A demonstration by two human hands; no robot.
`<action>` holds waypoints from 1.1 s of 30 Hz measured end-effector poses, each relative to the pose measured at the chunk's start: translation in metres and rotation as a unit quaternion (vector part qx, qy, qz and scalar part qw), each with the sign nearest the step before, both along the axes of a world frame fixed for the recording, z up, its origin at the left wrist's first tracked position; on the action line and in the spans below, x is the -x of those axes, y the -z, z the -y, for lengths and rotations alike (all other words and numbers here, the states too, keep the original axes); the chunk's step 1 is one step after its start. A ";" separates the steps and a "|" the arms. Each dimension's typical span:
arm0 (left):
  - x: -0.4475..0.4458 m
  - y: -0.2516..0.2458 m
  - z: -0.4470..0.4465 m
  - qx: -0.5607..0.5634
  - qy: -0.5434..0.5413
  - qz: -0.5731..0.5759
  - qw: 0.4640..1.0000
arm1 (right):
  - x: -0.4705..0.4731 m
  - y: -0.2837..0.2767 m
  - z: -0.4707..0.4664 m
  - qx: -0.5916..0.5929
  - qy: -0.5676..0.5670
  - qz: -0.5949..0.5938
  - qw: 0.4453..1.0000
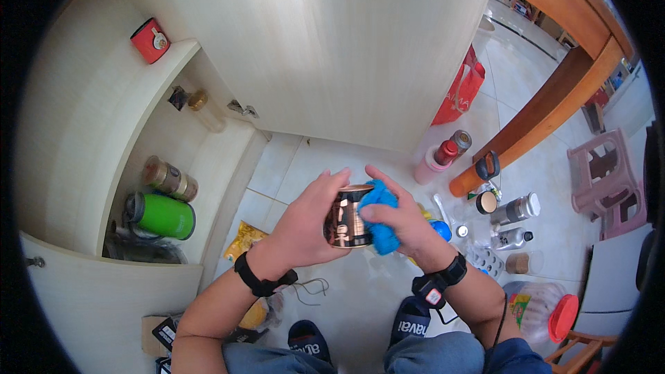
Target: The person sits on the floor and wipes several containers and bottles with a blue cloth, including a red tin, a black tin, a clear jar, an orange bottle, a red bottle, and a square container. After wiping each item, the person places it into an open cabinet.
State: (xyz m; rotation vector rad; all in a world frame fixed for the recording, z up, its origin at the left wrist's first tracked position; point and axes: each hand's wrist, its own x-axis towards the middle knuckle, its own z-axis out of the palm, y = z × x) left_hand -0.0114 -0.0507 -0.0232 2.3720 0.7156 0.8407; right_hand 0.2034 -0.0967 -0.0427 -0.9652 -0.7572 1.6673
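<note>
A black and copper-coloured metal can [349, 218] is held up over the tiled floor between my two hands. My left hand [306, 221] wraps around its left side. In my right hand [408, 218] is a blue cloth [382, 223], pressed against the can's right side. The cloth and fingers cover that part of the can. Both wrists wear black straps, the right one carrying a small device. To the left stands an open cabinet, its lower shelf bearing a green tumbler [163, 216], a brown-lidded jar [169, 177] and a clear bottle [207, 111].
A red tin [150, 40] sits on the upper shelf. The cabinet door [332, 52] stands open ahead. Several bottles, including an orange one [470, 176], crowd the floor at right, near a wooden table leg [540, 104], a large red-lidded jar [540, 311] and a pink stool [605, 171].
</note>
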 end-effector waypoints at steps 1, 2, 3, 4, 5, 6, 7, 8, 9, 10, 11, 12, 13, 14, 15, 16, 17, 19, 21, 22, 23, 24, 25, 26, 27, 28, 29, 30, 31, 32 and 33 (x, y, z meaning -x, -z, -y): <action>0.005 0.001 -0.003 -0.006 0.001 0.016 1.000 | -0.005 0.001 -0.001 0.015 -0.030 -0.046 0.998; 0.010 0.002 -0.005 -0.011 0.004 0.031 0.999 | -0.010 0.001 -0.002 0.028 -0.054 -0.102 0.993; 0.011 0.005 -0.007 -0.012 0.004 0.058 0.998 | -0.013 0.002 -0.002 0.039 -0.077 -0.168 0.982; 0.011 0.009 -0.008 0.024 0.018 0.080 0.996 | -0.014 0.004 -0.003 0.040 -0.102 -0.173 0.979; 0.010 0.013 -0.006 0.043 0.029 0.089 0.995 | -0.014 0.005 -0.004 0.048 -0.094 -0.169 0.980; 0.008 0.017 -0.004 0.067 0.038 0.101 0.992 | -0.011 0.005 -0.004 0.052 -0.091 -0.172 0.979; 0.007 0.020 -0.002 0.077 0.060 0.112 0.989 | -0.008 0.006 -0.003 0.045 -0.095 -0.195 0.975; 0.006 0.021 -0.001 0.060 0.017 0.085 0.994 | -0.004 0.006 -0.003 0.069 -0.068 -0.201 0.975; 0.005 0.021 0.000 0.053 0.004 0.069 0.996 | -0.001 0.006 -0.002 0.077 -0.039 -0.166 0.982; 0.005 0.020 0.001 0.042 -0.003 0.053 0.998 | 0.003 0.005 0.001 0.074 -0.014 -0.150 0.986; 0.003 0.018 0.000 0.027 -0.013 0.044 0.999 | 0.007 0.004 0.002 0.074 0.022 -0.135 0.988; 0.003 0.015 0.000 0.024 -0.011 0.039 0.999 | 0.010 0.003 0.006 0.053 0.043 -0.079 0.994; 0.000 0.013 -0.001 -0.010 -0.008 0.000 1.000 | 0.017 0.002 0.009 0.025 0.041 0.054 0.997; -0.003 0.011 -0.001 -0.043 -0.009 -0.033 0.998 | 0.022 0.002 0.012 -0.014 0.047 0.172 0.984; -0.005 0.009 0.000 -0.068 -0.011 -0.073 0.995 | 0.023 0.002 0.012 -0.030 0.031 0.289 0.956; -0.006 0.008 0.002 -0.073 -0.017 -0.077 0.994 | 0.024 0.001 0.012 -0.019 0.034 0.267 0.963; -0.008 0.007 0.002 -0.085 -0.017 -0.073 0.994 | 0.024 0.002 0.012 -0.037 0.042 0.253 0.966; -0.007 0.008 0.002 -0.103 -0.023 -0.066 0.992 | 0.012 0.003 0.008 -0.040 0.016 0.212 0.976; -0.002 0.010 -0.003 -0.046 -0.008 0.012 0.999 | 0.001 0.004 0.002 0.004 -0.006 0.038 0.999; 0.002 0.012 -0.006 -0.017 -0.003 0.054 0.998 | -0.004 0.005 0.000 0.014 -0.017 -0.064 0.998; 0.005 0.015 -0.010 -0.012 0.002 0.067 0.998 | -0.008 0.006 -0.001 0.024 -0.032 -0.088 0.995; 0.007 0.018 -0.014 -0.006 0.003 0.082 0.997 | -0.011 0.006 -0.003 0.026 -0.051 -0.123 0.991; 0.009 0.022 -0.016 -0.006 0.006 0.099 0.995 | -0.012 0.007 -0.004 0.021 -0.072 -0.171 0.982; 0.010 0.025 -0.017 -0.004 0.008 0.085 0.996 | -0.011 0.008 -0.005 0.020 -0.086 -0.158 0.983; 0.009 0.028 -0.016 0.020 0.019 0.092 0.995 | -0.009 0.008 -0.004 0.036 -0.081 -0.161 0.983; 0.008 0.031 -0.014 0.050 0.026 0.100 0.993 | -0.005 0.009 -0.004 0.048 -0.078 -0.171 0.981; 0.006 0.033 -0.012 0.059 0.045 0.111 0.991 | -0.002 0.010 -0.004 0.058 -0.072 -0.187 0.978; 0.006 0.033 -0.009 0.058 0.008 0.098 0.993 | 0.002 0.011 -0.003 0.063 -0.050 -0.199 0.977; 0.006 0.032 -0.008 0.056 -0.020 0.076 0.995 | 0.007 0.013 -0.002 0.070 -0.021 -0.182 0.981; 0.006 0.030 -0.007 0.042 -0.036 0.057 0.997 | 0.012 0.015 0.000 0.073 0.015 -0.170 0.983; 0.006 0.027 -0.007 0.030 -0.058 0.039 0.997 | 0.017 0.017 0.001 0.087 0.058 -0.153 0.983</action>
